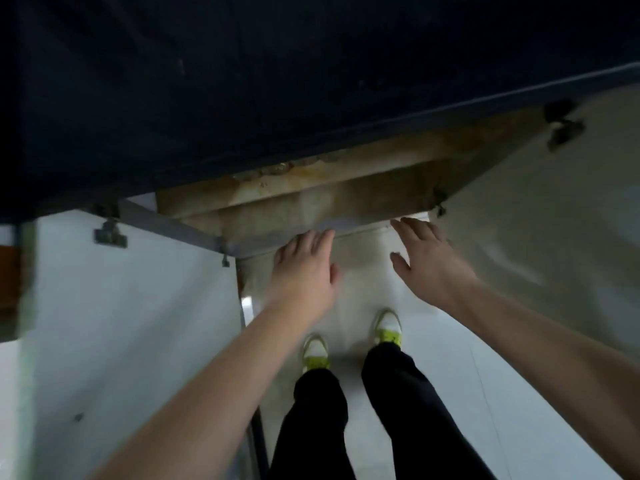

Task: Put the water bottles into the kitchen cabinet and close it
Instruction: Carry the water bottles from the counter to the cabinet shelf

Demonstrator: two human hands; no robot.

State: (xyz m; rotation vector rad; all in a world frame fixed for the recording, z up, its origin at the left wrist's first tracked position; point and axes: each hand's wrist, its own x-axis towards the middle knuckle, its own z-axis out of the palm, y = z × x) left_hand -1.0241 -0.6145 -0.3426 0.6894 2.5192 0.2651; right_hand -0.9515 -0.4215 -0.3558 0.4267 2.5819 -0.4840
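Hands out front, both empty. Left hand [304, 268] reaches toward the cabinet [311, 199] mouth, fingers straight and together, tips at or just over the front edge of the stained bottom shelf; contact can't be confirmed. Right hand [426, 258] is spread, fingers apart, thumb out, hovering near the inner edge of the right door [540, 216]; whether it touches is unclear.

Both doors stand open: left door [131, 306] swung out on the left, its hinge [110, 232] showing, right door swung out on the right. That leaves the opening clear for loading, and likely explains the arms going in between the doors.

Bottles: none in view. Not in either hand, not on the visible strip of shelf, not on the floor [360, 289]. The interior further back is hidden under the dark counter [242, 81], so bottles may already be inside, or sit somewhere out of frame; can't tell.

Person stands close, shoes [388, 327] just short of the cabinet, head bent down over it.

Judgement: either a reach inside, or the start of closing, with the flat right palm placed well for pushing its door. Doors are still fully open, so closing remains to be done.
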